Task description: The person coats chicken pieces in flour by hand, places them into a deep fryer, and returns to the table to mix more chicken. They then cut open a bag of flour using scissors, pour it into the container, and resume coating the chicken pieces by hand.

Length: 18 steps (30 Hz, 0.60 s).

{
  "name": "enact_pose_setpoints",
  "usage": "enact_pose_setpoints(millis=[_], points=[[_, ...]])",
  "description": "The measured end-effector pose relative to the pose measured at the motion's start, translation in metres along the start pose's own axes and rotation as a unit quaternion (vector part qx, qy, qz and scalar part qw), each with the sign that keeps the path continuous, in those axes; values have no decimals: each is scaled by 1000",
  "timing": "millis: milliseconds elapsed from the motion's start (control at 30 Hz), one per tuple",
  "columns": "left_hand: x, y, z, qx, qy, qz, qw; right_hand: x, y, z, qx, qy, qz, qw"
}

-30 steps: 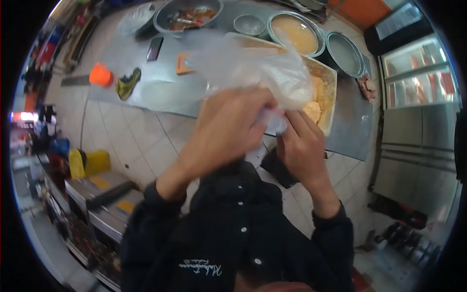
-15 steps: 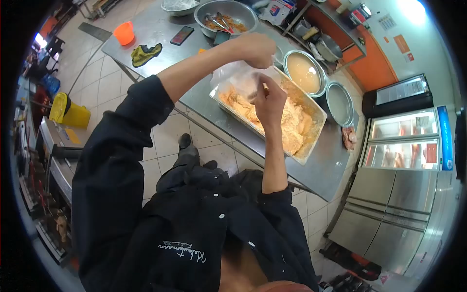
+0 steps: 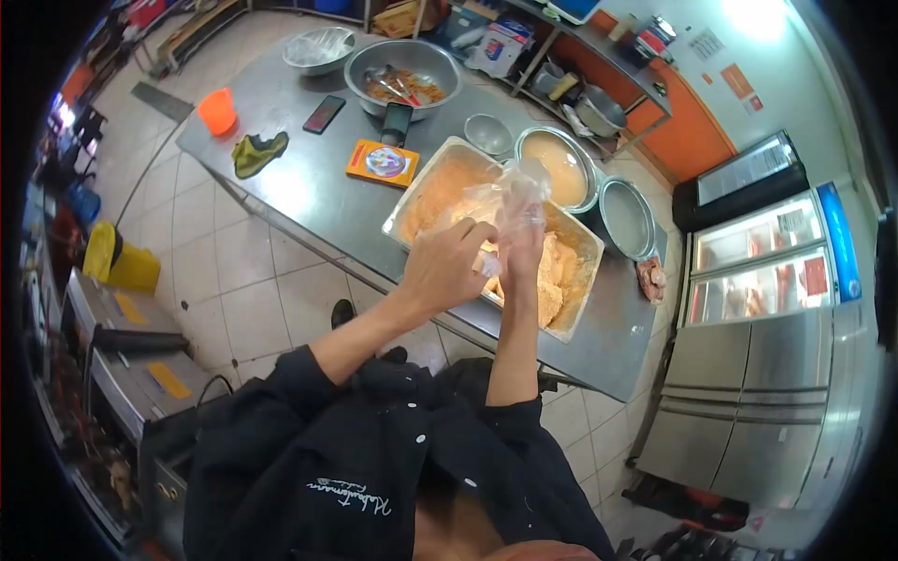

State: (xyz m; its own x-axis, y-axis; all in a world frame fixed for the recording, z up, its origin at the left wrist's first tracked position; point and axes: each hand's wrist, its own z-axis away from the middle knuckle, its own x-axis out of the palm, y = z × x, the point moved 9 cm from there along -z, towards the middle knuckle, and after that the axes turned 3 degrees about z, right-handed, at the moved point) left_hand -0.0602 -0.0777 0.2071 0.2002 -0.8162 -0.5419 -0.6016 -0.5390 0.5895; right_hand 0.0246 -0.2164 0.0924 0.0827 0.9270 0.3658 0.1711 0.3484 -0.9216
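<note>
My right hand [image 3: 521, 238] is inside a thin, clear plastic glove [image 3: 529, 179], its fingers pointing up and the film loose around the tips. My left hand [image 3: 451, 265] is bare and pinches the glove's cuff near the right wrist. Both hands are above a pale rectangular tub [image 3: 587, 297]. Orange-coated, floury pieces [image 3: 554, 280] lie in it, partly hidden by my hands. Behind the tub stand a metal bowl of cloudy beige liquid [image 3: 558, 168] and a second metal bowl of greyish liquid [image 3: 628, 218].
On the steel table [image 3: 281, 178] are an orange-yellow box [image 3: 383, 163], a phone [image 3: 324, 114], an olive cloth [image 3: 258, 154] and an orange cup [image 3: 217, 112]. Farther back, a large bowl [image 3: 404, 79] holds tongs and orange bits. A glass-doored fridge [image 3: 762, 252] stands right.
My left hand has come down from high over the tub to my right wrist. The plastic, earlier stretched between both hands, now covers my right hand. The view has shifted, showing the orange-yellow box.
</note>
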Motion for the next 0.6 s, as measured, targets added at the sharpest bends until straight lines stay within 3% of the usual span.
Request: enact_pose_setpoints(millis=[33, 67, 167, 267, 300, 333, 400, 500, 600], points=[[10, -18, 8, -75, 4, -2, 997, 5, -11, 10, -19, 9, -42, 999], [19, -20, 8, -72, 1, 4, 997, 11, -24, 17, -38, 14, -81, 996], [32, -22, -5, -48, 74, 16, 996, 13, -36, 25, -46, 23, -80, 995], [46, -17, -12, 29, 83, 39, 995, 8, -37, 23, -74, 6, -110, 991], [47, -16, -13, 32, 85, 43, 995, 2, -33, 20, -45, 25, -170, 984], [49, -13, -9, 51, 67, 72, 994, -5, -26, 18, -16, 45, -229, 972], [53, -6, -1, 71, 44, 105, 991, -25, -18, 9, 4, 39, -207, 978], [66, -17, 4, 44, -11, 107, 993, -38, -6, 2, 5, 66, -132, 989], [78, -44, 3, -11, -44, 113, 993, -33, 14, 0, 33, 60, -164, 984]])
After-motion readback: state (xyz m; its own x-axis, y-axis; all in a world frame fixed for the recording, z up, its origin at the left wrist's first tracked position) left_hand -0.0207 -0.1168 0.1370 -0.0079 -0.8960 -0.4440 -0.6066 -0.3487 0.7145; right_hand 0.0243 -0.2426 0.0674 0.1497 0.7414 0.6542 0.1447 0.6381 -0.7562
